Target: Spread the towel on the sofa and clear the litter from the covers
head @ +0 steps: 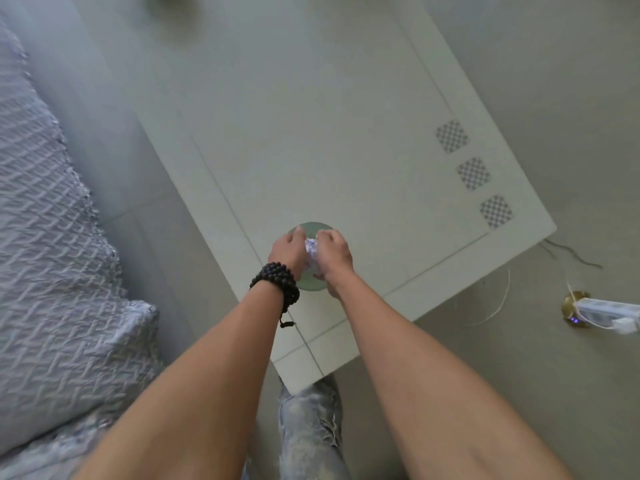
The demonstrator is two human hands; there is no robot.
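Both hands meet over a round greenish glass dish (313, 227) on the white low table (311, 133). Between them is a crumpled white piece of litter (311, 249), pinched from both sides. My left hand (288, 251), with a black bead bracelet at the wrist, closes on its left side. My right hand (334, 254) closes on its right side. The sofa (45, 237) with its grey quilted cover lies along the left edge of the view. No towel is visible.
A strip of tiled floor (152, 188) separates the sofa from the table. Three checkered markers (473, 173) sit near the table's right edge. On the floor at the right lie a white power strip (602, 311), a brass floor socket and loose cables. My jeans-clad leg (308, 427) is below.
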